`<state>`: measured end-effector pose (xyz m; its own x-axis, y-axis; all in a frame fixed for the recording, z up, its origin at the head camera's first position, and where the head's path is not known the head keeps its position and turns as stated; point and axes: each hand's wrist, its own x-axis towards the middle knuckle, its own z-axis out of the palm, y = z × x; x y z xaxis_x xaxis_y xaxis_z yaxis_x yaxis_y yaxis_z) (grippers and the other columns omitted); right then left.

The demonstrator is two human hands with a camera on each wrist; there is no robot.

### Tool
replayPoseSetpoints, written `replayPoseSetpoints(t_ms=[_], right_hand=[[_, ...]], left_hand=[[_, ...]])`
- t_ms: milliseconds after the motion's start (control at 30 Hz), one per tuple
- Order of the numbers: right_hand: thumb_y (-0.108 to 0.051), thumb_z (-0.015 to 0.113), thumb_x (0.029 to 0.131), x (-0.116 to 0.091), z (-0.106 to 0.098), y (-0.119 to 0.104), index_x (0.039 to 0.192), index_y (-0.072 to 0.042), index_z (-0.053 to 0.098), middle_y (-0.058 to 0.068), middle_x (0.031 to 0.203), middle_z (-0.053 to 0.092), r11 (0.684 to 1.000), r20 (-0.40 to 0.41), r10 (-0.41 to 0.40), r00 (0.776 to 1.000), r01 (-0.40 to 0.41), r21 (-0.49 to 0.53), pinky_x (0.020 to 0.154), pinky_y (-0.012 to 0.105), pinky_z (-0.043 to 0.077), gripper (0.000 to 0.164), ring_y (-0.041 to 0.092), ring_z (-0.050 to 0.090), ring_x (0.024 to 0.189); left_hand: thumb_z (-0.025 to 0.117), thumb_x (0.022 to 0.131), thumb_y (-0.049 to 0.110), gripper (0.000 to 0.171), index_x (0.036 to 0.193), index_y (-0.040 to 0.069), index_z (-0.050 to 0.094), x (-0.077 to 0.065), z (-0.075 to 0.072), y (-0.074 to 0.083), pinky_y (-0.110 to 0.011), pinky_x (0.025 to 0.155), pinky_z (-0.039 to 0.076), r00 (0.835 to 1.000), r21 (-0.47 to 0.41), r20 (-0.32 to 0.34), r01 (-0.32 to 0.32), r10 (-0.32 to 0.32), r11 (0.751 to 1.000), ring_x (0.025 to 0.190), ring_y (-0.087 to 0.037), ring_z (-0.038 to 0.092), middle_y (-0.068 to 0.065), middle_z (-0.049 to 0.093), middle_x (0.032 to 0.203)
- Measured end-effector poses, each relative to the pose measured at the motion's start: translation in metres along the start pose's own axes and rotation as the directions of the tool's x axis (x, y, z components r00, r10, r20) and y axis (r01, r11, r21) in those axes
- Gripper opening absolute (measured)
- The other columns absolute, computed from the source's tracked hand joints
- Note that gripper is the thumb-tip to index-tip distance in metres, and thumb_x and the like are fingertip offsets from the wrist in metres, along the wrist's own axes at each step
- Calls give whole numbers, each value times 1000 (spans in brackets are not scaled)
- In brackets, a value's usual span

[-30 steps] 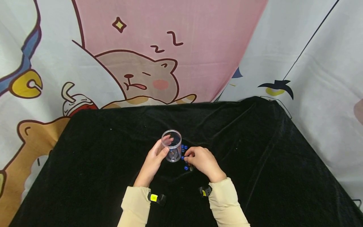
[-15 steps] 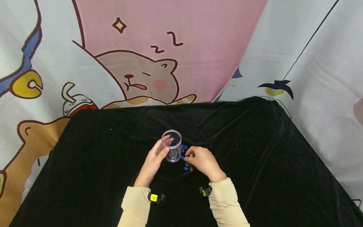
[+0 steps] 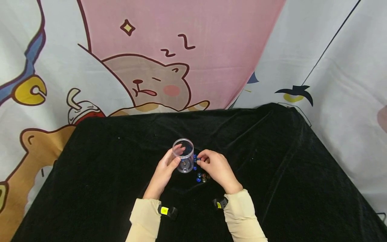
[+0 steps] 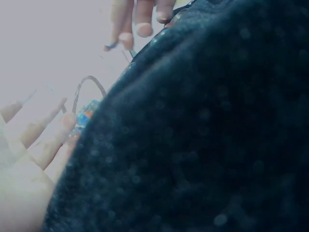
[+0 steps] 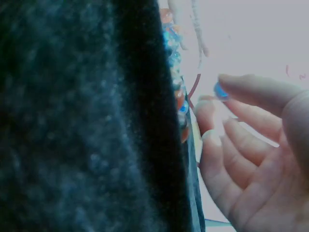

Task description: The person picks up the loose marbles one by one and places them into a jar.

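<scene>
A clear, open-topped plastic jar (image 3: 183,164) stands on the black cloth in the head view. My left hand (image 3: 164,168) holds it from the left, thumb on the near side and fingers behind. Close to the jar's right side, my right hand (image 3: 218,168) pinches a blue marble (image 5: 221,92) between thumb and finger, which shows best in the right wrist view. Blue marbles (image 3: 195,168) lie between jar and right hand. Nearer to me is a cluster of blue, brownish and clear marbles (image 3: 204,180). What lies in the jar is hard to make out.
Black velvety cloth (image 3: 105,181) covers the table, with soft folds toward the right. A printed cartoon curtain (image 3: 226,50) hangs behind and at both sides. Cloth fills much of both wrist views.
My right hand has moved away from me, from the nearer marbles to those by the jar's far right side, uncovering the near cluster. My left hand and the jar stay put.
</scene>
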<state>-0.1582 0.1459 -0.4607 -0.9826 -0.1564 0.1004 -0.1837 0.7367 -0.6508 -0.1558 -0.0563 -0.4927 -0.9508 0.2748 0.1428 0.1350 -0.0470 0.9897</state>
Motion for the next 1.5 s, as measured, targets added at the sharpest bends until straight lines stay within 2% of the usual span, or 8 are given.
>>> replayPoseSetpoints(t_ms=[100,233,633,900,967,1133,1367,1500], right_hand=[[-24,66,80,0,-2,-2,87,-20,63,-12,74,55,998,-71,-52,996,53,16,60,25,43,8,4,51,64],[-25,66,80,0,-6,-7,89,-20,64,-10,76,55,995,-155,-76,985,85,49,61,25,44,10,4,51,66],[-43,57,84,-3,-17,-21,92,-23,63,-12,83,57,968,-320,-42,947,118,223,65,32,49,22,4,54,73],[-41,57,85,-4,-14,-33,95,-22,63,-13,94,56,938,-362,-59,930,175,298,70,27,48,22,4,54,81],[-39,57,85,-4,-11,-36,96,-21,63,-13,98,56,926,-368,-68,927,196,324,72,26,48,22,5,55,85],[-35,58,86,-8,-9,-45,96,-19,63,-9,104,55,910,-353,-90,931,220,350,76,27,48,20,6,54,91],[-16,59,86,-14,-17,-64,97,-4,63,8,109,56,888,-335,-124,934,255,383,79,39,48,17,18,55,95],[-27,58,86,-8,-5,-54,97,-11,64,-2,112,55,891,-309,-109,945,231,391,80,34,48,20,9,53,98]], left_hand=[[47,93,29,43,134,20,39,0,0,0,-45,101,27,1000,-2,2,-3,3,1000,123,-12,39,0,47,130],[47,93,27,43,134,18,39,1,0,0,-45,101,27,1000,-14,7,-15,15,1000,123,-14,39,-2,47,131],[46,93,25,43,135,16,38,1,0,-1,-45,100,28,999,-4,12,-32,32,999,122,-15,40,-3,47,131],[46,93,19,43,134,9,37,-5,4,24,-47,101,26,1000,-21,20,-17,17,1000,124,-24,37,-14,44,132],[46,93,19,44,134,7,36,-5,5,25,-48,101,26,1000,-19,21,-13,14,1000,125,-25,37,-15,43,132],[47,93,19,44,135,10,37,-4,3,21,-46,101,27,1000,-34,23,-2,2,999,124,-22,38,-13,44,132],[48,92,25,44,134,15,39,0,-1,2,-44,101,27,1000,-31,20,-14,15,999,123,-15,39,-3,47,131],[48,92,29,44,134,18,39,1,-2,-1,-45,100,28,1000,-15,13,-11,11,1000,122,-13,40,0,48,130]])
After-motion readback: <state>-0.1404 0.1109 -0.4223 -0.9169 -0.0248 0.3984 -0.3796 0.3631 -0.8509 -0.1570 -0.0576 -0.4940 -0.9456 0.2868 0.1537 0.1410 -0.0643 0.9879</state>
